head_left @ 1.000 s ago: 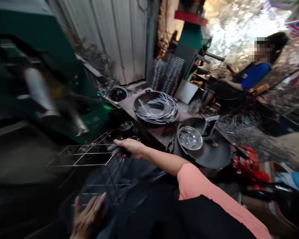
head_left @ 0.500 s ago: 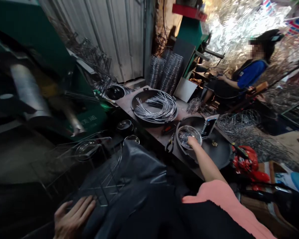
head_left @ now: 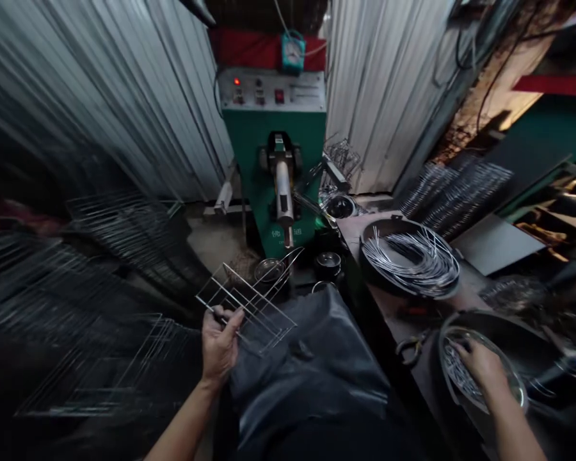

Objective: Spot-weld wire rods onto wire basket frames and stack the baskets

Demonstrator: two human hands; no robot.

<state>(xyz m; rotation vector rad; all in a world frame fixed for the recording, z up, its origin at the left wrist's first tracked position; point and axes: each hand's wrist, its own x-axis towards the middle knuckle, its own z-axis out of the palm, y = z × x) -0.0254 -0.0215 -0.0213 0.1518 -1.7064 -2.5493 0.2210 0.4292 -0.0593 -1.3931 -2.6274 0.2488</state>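
Note:
My left hand (head_left: 221,342) is closed round the near left edge of a wire rack (head_left: 254,304), a small bent frame of thin metal rods. The rack is tilted above my lap, over a dark apron (head_left: 312,358). To the right, my right hand (head_left: 482,365) reaches into a clear-rimmed bowl (head_left: 522,392) of short metal wire pieces (head_left: 456,371). Its fingers are drawn together among the pieces; whether one is pinched is hidden by blur. The bowl stands in a wide black pan (head_left: 489,322).
Ahead stands a green machine (head_left: 249,153) with a metal arm (head_left: 283,189) pointing toward me. A pan of long wires (head_left: 413,262) and pliers (head_left: 410,351) lie on the right bench. Blurred wire racks (head_left: 125,237) are piled on the left.
My view has swung left to face the green machine. My left hand has come up with the wire rack in its grip. The right hand stays at the bowl.

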